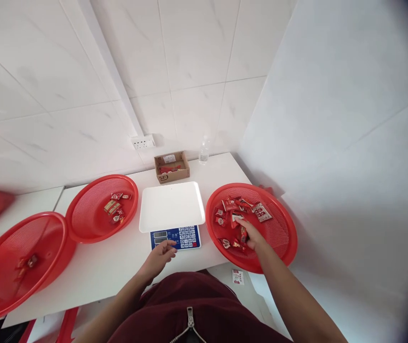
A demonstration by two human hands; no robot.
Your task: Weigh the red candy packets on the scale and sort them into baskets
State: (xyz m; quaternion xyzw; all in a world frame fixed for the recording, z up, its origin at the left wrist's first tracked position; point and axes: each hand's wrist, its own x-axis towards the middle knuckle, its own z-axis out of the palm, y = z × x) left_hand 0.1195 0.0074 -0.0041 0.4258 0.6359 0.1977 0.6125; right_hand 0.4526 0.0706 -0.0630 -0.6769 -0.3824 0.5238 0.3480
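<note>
A white-topped scale (171,206) with a blue keypad (176,237) stands in the middle of the white table (118,259). My left hand (160,256) rests at the keypad's front edge, fingers touching the panel, holding nothing. My right hand (249,235) reaches into the red basket (282,233) on the right, fingers closed around a small red packet (243,233) among several loose red and white packets.
Two more red baskets, one (86,214) left of the scale and one (7,267) at the far left, each hold a few packets. A small cardboard box (171,166) and a water bottle (204,150) stand by the tiled wall. A packet (237,277) lies on the floor.
</note>
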